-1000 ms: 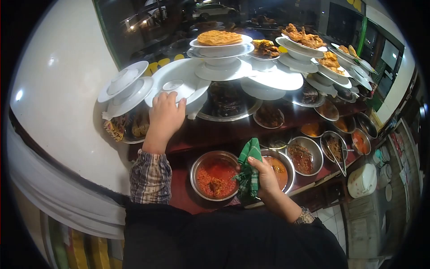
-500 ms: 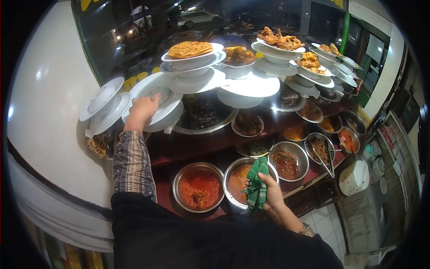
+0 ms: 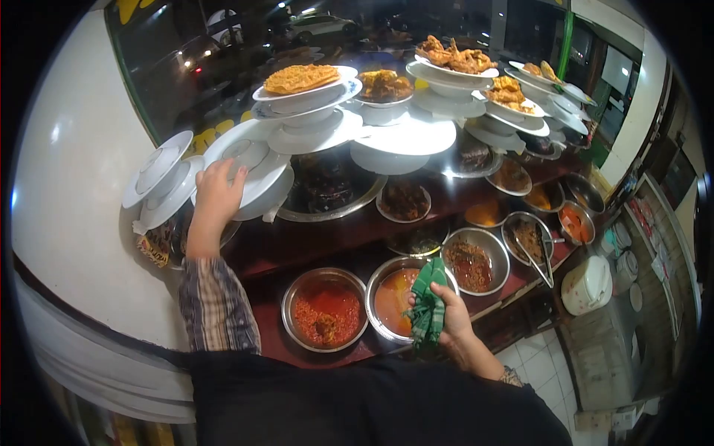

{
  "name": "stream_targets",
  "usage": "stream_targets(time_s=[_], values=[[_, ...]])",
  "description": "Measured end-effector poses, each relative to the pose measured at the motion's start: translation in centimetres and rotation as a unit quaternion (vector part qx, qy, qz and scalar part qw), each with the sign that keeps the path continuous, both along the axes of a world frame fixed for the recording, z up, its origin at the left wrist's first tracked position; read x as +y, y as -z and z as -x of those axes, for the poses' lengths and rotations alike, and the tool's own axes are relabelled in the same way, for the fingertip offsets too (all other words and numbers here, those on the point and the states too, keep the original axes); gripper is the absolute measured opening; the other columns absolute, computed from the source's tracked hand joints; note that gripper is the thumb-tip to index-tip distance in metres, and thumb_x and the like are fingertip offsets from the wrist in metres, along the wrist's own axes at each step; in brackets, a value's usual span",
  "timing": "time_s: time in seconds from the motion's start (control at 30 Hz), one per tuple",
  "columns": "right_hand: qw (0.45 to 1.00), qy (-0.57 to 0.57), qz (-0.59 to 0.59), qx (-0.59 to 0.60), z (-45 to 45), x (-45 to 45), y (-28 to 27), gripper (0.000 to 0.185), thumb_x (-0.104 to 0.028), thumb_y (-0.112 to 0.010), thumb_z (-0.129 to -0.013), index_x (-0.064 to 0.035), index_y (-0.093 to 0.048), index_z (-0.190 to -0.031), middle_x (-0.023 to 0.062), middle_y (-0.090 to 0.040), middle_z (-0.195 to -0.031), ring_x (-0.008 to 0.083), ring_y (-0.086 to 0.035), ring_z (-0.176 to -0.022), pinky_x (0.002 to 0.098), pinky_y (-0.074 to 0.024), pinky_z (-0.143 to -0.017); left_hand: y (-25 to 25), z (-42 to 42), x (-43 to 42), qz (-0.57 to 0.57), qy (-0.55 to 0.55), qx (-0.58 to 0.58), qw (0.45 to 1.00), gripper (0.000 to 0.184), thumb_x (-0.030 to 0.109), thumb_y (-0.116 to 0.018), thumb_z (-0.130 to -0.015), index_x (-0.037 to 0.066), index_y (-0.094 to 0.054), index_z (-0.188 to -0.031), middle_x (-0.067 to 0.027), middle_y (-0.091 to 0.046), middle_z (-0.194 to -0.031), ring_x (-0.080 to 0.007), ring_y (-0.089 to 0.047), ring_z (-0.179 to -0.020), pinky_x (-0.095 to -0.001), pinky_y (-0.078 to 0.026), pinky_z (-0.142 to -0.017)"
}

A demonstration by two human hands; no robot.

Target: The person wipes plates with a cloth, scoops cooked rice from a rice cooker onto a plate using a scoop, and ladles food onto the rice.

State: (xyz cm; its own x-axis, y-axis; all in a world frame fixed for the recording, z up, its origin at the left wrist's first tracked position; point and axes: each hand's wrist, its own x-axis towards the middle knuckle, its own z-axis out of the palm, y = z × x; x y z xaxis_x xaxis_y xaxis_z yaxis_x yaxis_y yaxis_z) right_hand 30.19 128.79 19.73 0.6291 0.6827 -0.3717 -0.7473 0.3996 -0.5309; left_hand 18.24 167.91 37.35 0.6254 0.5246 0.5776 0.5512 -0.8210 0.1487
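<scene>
- One green-and-white checked cloth (image 3: 429,305)
- One bare left hand (image 3: 219,189), one bare right hand (image 3: 452,316)
- Five round silver metal bowls (image 3: 327,276), front row
- One white lidded container (image 3: 587,286)
- At least five white dishes (image 3: 347,73) of fried food

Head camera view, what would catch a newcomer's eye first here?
Probably the bright green cloth bunched in the right hand, just right of the lower middle. Vivid red sauce in a metal bowl to its left comes close behind. Higher up, golden fried food tops a plate stack, while the left hand is at a large white plate.
</scene>
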Motion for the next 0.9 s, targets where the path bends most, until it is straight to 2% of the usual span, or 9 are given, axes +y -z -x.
stream_targets(time_s=[0.03, 0.1, 0.17, 0.23, 0.33, 0.43, 0.57, 0.63, 0.9], values=[[1.000, 0.002, -0.004, -0.002, 0.0, 0.2, 0.1, 0.024, -0.019, -0.059, -0.088, -0.0027, -0.051, -0.104, 0.0141, -0.062, -0.085, 0.0253, -0.065, -0.079, 0.0420, -0.0580, -0.066, -0.2, 1.3, -1.7, -0.036, 0.057, -0.044, 0.997, 0.039, 0.029, -0.054, -0.092, 0.000, -0.059, -0.118, -0.0186, -0.057, -0.123, -0.0368, -0.048, -0.115, -0.0440, -0.037, -0.100], [1.000, 0.020, -0.005, -0.005, 0.6, 0.7, -1.0, 0.025, -0.019, -0.059, -0.087, -0.0033, -0.051, -0.105, 0.0140, -0.061, -0.086, 0.0250, -0.065, -0.078, 0.0430, -0.0582, -0.064, -0.3, 4.1, -5.3, -0.005, 0.122, -0.105, 0.987, 0.031, 0.019, -0.056, -0.091, 0.001, -0.060, -0.116, -0.0160, -0.059, -0.118, -0.0289, -0.053, -0.110, -0.0367, -0.040, -0.096], [0.999, 0.035, 0.005, 0.016, 1.4, 1.0, -1.7, 0.026, -0.020, -0.059, -0.087, -0.0040, -0.050, -0.106, 0.0137, -0.061, -0.087, 0.0247, -0.065, -0.078, 0.0440, -0.0583, -0.063, -0.3, 6.7, -9.3, 0.185, 0.187, -0.197, 0.945, 0.027, 0.014, -0.054, -0.091, -0.001, -0.060, -0.113, -0.0118, -0.059, -0.114, -0.0204, -0.057, -0.099, -0.0289, -0.042, -0.087], [0.999, 0.028, 0.018, 0.011, 1.6, 1.4, -2.0, 0.026, -0.020, -0.059, -0.088, -0.0046, -0.050, -0.107, 0.0133, -0.060, -0.087, 0.0244, -0.065, -0.079, 0.0444, -0.0581, -0.065, 1.4, 8.9, -11.0, 0.289, 0.244, -0.260, 0.888, 0.026, 0.015, -0.050, -0.093, -0.003, -0.060, -0.110, -0.0080, -0.060, -0.109, -0.0129, -0.054, -0.090, -0.0250, -0.041, -0.077], [0.999, 0.014, 0.043, 0.012, 2.3, 1.7, -1.7, 0.026, -0.019, -0.058, -0.088, -0.0056, -0.049, -0.109, 0.0126, -0.060, -0.087, 0.0238, -0.064, -0.080, 0.0452, -0.0578, -0.066, 5.1, 10.8, -12.2, 0.440, 0.298, -0.329, 0.781, 0.029, 0.018, -0.048, -0.094, -0.004, -0.060, -0.108, -0.0088, -0.062, -0.105, -0.0127, -0.053, -0.086, -0.0259, -0.040, -0.073], [0.999, 0.008, 0.038, 0.009, 2.6, 2.1, -1.0, 0.027, -0.019, -0.058, -0.089, -0.0051, -0.049, -0.110, 0.0121, -0.060, -0.088, 0.0234, -0.064, -0.080, 0.0421, -0.0574, -0.067, 8.4, 11.3, -13.6, 0.535, 0.313, -0.366, 0.694, 0.029, 0.024, -0.049, -0.096, -0.002, -0.058, -0.105, -0.0110, -0.063, -0.100, -0.0143, -0.057, -0.083, -0.0255, -0.043, -0.073], [0.999, -0.026, 0.027, 0.024, 2.1, 1.9, -0.6, 0.029, -0.019, -0.058, -0.089, -0.0050, -0.049, -0.113, 0.0127, -0.062, -0.088, 0.0237, -0.065, -0.079, 0.0410, -0.0569, -0.068, 11.4, 10.9, -16.3, 0.651, 0.302, -0.371, 0.589, 0.024, 0.022, -0.049, -0.095, 0.000, -0.057, -0.100, -0.0108, -0.061, -0.096, -0.0168, -0.058, -0.082, -0.0287, -0.048, -0.073], [0.999, -0.031, 0.029, 0.012, 1.7, 1.4, -1.6, 0.028, -0.019, -0.058, -0.089, -0.0051, -0.050, -0.111, 0.0139, -0.062, -0.088, 0.0236, -0.065, -0.078, 0.0392, -0.0568, -0.066, 11.6, 10.2, -17.9, 0.703, 0.323, -0.369, 0.515, 0.023, 0.017, -0.047, -0.096, -0.002, -0.058, -0.101, -0.0120, -0.063, -0.097, -0.0179, -0.059, -0.086, -0.0294, -0.047, -0.077], [0.997, -0.047, -0.002, -0.067, -5.1, -3.5, -2.4, 0.028, -0.020, -0.053, -0.090, -0.0050, -0.045, -0.112, 0.0141, -0.060, -0.089, 0.0228, -0.064, -0.075, 0.0380, -0.0574, -0.064, 13.6, 3.0, -25.6, 0.773, 0.318, -0.337, 0.433, 0.023, 0.018, -0.045, -0.097, 0.000, -0.056, -0.105, -0.0114, -0.062, -0.097, -0.0193, -0.058, -0.087, -0.0315, -0.047, -0.079]])
